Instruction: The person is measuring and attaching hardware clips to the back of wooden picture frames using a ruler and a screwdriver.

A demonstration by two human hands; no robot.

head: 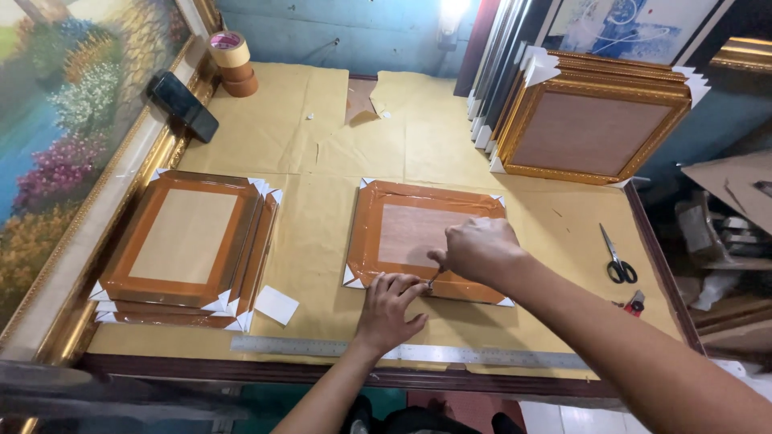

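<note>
- We work on one frame lying face down in the middle of the table, its back taped in brown with white corner guards.
- Our left hand lies flat at the frame's near edge, fingers spread and pressing down, gripping nothing.
- Our right hand is curled shut, its grip pinching a small thin tool whose tip meets the near edge beside the left fingertips; what kind of tool it is we cannot tell.
- To do this well, we judge that the left hand should hold the frame steady close to the tip, fingers clear of its path, while the right keeps the tool low and works with short, light pressure so the tape does not tear.
- Counting: one frame under our hands; a stack of taped frames at left, about three, though the lower ones are hard to separate.
- A row of gold frames leans at the back right, at least four.
- Three tape rolls are stacked at the far left, beside one phone.
- One pair of scissors, one steel ruler along the near edge, one loose white card.
</note>
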